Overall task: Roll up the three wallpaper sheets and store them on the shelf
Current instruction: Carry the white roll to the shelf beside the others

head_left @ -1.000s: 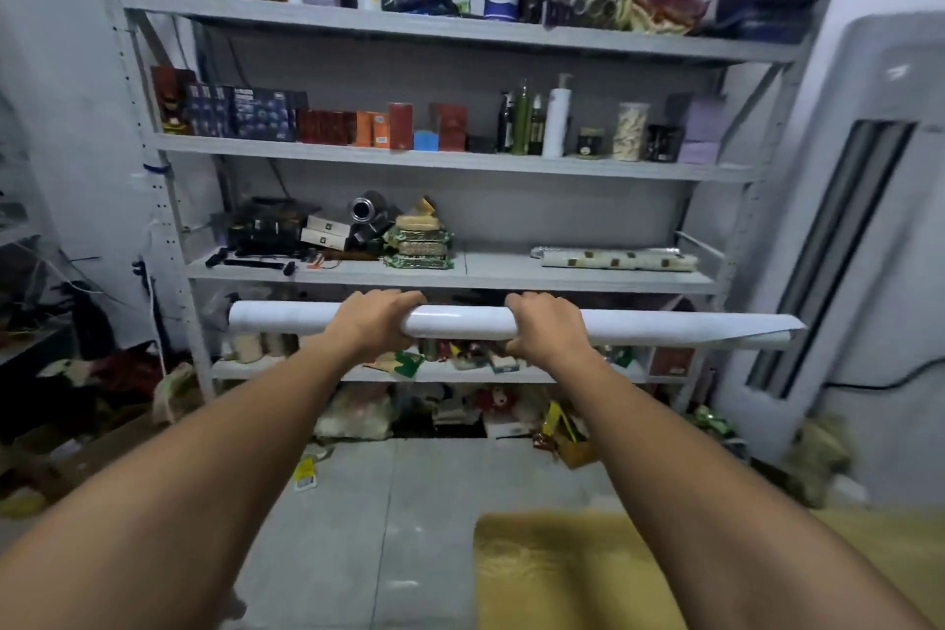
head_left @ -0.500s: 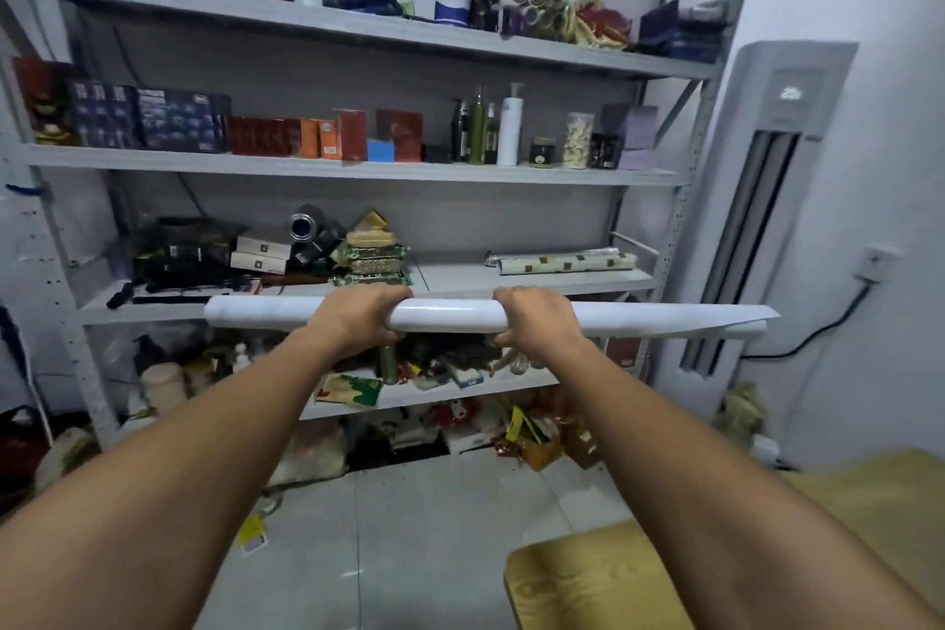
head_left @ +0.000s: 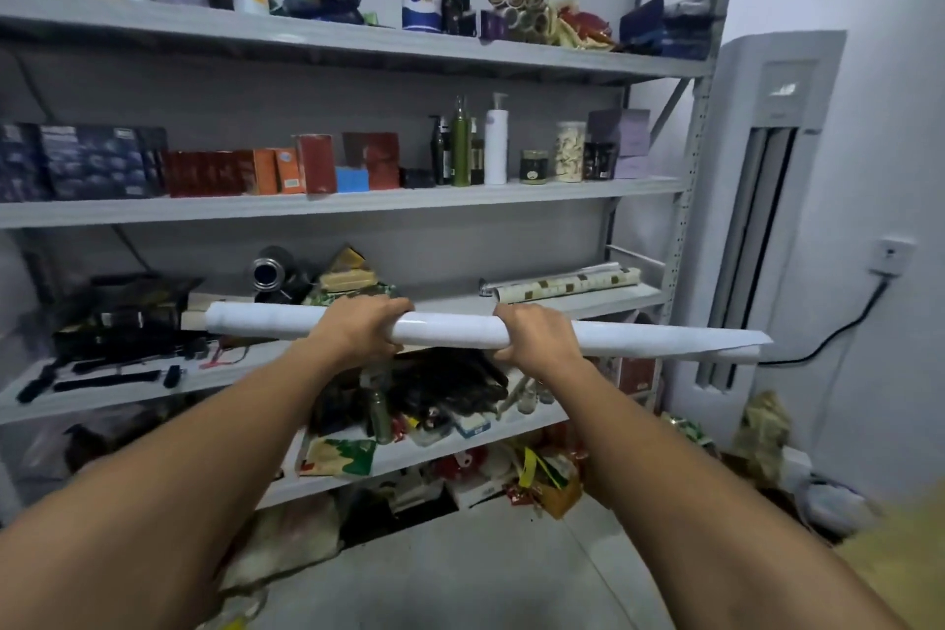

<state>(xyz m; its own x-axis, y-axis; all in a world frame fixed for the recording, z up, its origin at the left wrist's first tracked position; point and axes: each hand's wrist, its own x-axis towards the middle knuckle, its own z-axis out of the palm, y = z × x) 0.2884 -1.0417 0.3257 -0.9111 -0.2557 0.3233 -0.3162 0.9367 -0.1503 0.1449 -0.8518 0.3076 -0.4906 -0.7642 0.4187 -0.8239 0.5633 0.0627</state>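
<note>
The left hand (head_left: 358, 330) is curling over the top of a white wallpaper roll (head_left: 450, 330), fingers wrapped round it and closed tight, and the right hand (head_left: 534, 340) is gripping the same roll a little further right in the same overhand way. Both arms are reaching straight out from the near edge of the view, and the roll is lying roughly level across them, well off the floor, with its left end in front of the dark clutter on the middle shelf and its right end, where the sheet's loose corner is sticking out to a point, reaching past the shelf post. Just beyond the right hand, a patterned wallpaper roll (head_left: 565, 284) is lying on the far right part of the grey metal shelf unit (head_left: 327, 202), at about the level of the held roll. Above it, boxes, bottles and jars are standing on the higher boards, and below the hands packets and bags are crowding the lower boards. To the right of the shelving, a tall white air conditioner (head_left: 767, 200) is standing against the wall, with a black cable (head_left: 838, 333) running from it up to a wall socket (head_left: 890, 253).
</note>
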